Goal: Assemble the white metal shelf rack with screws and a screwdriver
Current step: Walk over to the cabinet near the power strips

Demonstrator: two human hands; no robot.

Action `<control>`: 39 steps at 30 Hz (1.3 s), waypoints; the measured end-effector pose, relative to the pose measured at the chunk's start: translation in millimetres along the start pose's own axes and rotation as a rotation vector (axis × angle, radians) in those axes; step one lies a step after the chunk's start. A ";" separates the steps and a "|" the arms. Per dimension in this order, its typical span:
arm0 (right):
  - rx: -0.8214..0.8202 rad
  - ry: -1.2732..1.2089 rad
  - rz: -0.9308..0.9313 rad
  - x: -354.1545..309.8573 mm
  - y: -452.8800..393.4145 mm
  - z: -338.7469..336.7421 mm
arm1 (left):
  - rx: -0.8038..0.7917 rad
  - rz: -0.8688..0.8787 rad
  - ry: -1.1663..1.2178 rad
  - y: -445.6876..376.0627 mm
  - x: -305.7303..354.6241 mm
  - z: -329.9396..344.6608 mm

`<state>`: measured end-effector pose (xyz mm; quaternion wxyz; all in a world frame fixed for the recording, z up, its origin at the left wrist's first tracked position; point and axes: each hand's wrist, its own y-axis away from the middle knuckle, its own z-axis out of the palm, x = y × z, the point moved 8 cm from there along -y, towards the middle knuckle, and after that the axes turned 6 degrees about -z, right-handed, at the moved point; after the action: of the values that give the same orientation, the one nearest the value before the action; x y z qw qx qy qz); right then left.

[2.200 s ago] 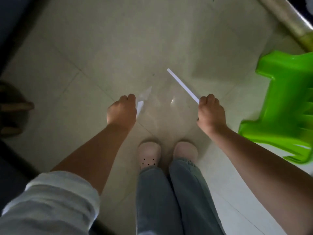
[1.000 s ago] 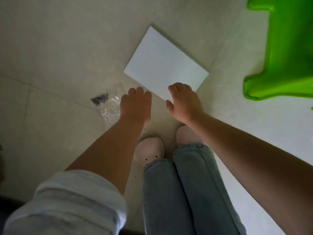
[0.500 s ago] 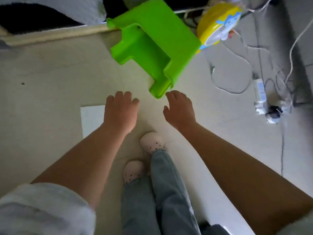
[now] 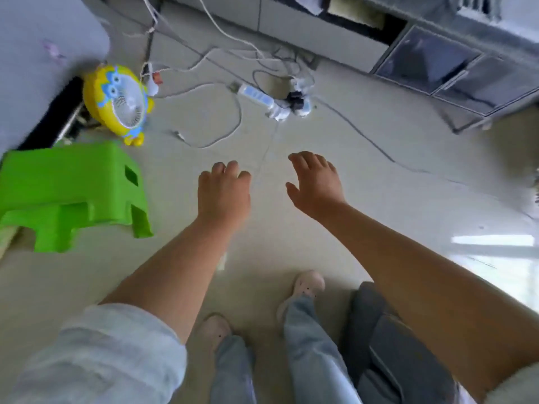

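Nearest the camera: a pale rolled sleeve (image 4: 96, 354) on the left forearm, jeans (image 4: 306, 345) and two light shoes (image 4: 309, 282) on the tiled floor (image 4: 379, 199), feet apart. A dark grey padded thing (image 4: 388, 339) lies just right of the right leg; what it is cannot be told.

Both arms reach forward over the floor. Left hand (image 4: 223, 193) palm down, fingers loosely curled, holding nothing. Right hand (image 4: 316, 183) palm down, fingers spread and relaxed, thumb out to the left, also holding nothing. The two hands are near each other, not touching, a tile seam running between them.

Left of the left hand's fingers, well apart: a green plastic stool (image 4: 73, 193), tilted, with a slot in its top. Beyond the stool, left and ahead of the fingers: a yellow and blue cartoon fan (image 4: 119, 103) on the floor, beside a grey cushion edge (image 4: 43, 48).

Ahead of both sets of fingertips: a white power strip (image 4: 258, 99) with plugs, and tangled white and dark cables (image 4: 215, 118) across the floor. One dark cable runs off to the right of the right hand.

Farthest: a grey low cabinet (image 4: 437, 62) with glass-front doors along the top right.

No white shelf rack, screws or screwdriver appear in view; neither hand holds any part.
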<state>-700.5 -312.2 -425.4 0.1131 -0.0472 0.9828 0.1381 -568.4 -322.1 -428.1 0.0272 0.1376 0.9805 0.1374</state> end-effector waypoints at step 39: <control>0.109 0.148 0.482 741.3 -151.3 -375.4 | 0.086 0.525 -0.170 -508.6 617.1 -296.0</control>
<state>-1479.4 -608.6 -287.9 0.0073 0.1846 0.9773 0.1041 -1321.6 -698.7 -294.1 0.0668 0.3991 0.9104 0.0859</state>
